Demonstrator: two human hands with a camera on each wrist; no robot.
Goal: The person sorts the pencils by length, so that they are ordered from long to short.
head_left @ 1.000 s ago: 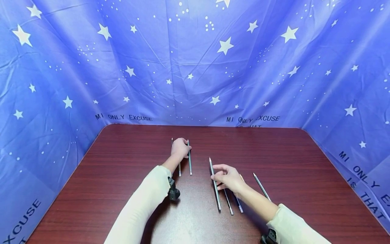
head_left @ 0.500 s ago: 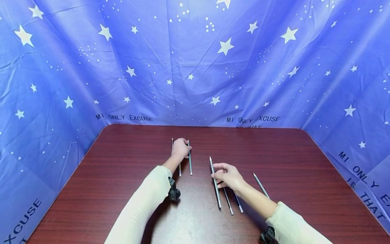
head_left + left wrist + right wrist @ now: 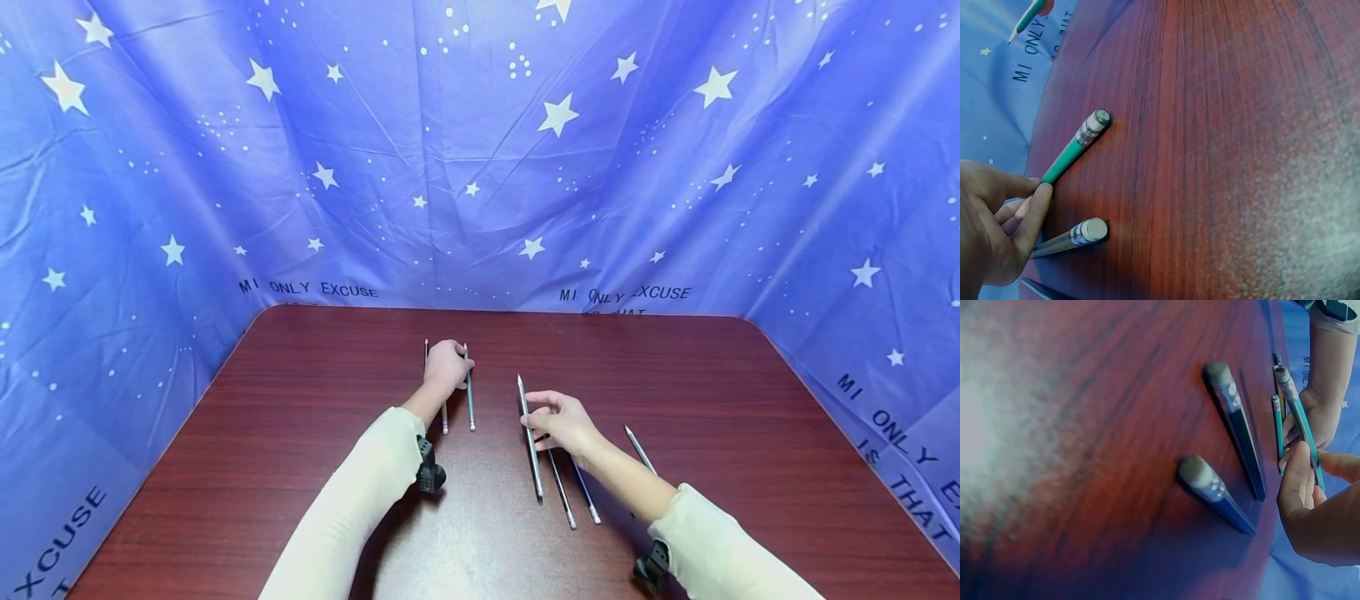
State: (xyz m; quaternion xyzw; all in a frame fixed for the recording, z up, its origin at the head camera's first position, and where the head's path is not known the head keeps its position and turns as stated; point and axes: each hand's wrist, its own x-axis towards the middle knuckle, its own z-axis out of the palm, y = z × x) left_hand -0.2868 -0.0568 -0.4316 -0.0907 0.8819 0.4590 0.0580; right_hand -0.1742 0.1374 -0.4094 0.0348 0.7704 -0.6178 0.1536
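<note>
My left hand [image 3: 447, 365] pinches a green pencil [image 3: 470, 404] that lies on the table, its white eraser end pointing toward me. Close beside that hand lies a yellowish pencil [image 3: 1063, 242], partly hidden under it in the head view. With thumb and fingertips my right hand [image 3: 566, 423] holds another green pencil [image 3: 1302, 415], point away from me, slightly above the table. Below and right of this hand lie a black pencil [image 3: 561, 492] and a dark blue pencil [image 3: 587, 492], their far ends covered by the hand.
One more dark pencil [image 3: 639, 448] lies right of my right forearm, which hides its near end. The brown wooden table [image 3: 315, 358] ends at a blue star-printed curtain [image 3: 480, 150] at the back and sides.
My right hand has moved a little away from me, carrying its green pencil forward past the black and blue ones. The left hand keeps its pinch, nearly still.
</note>
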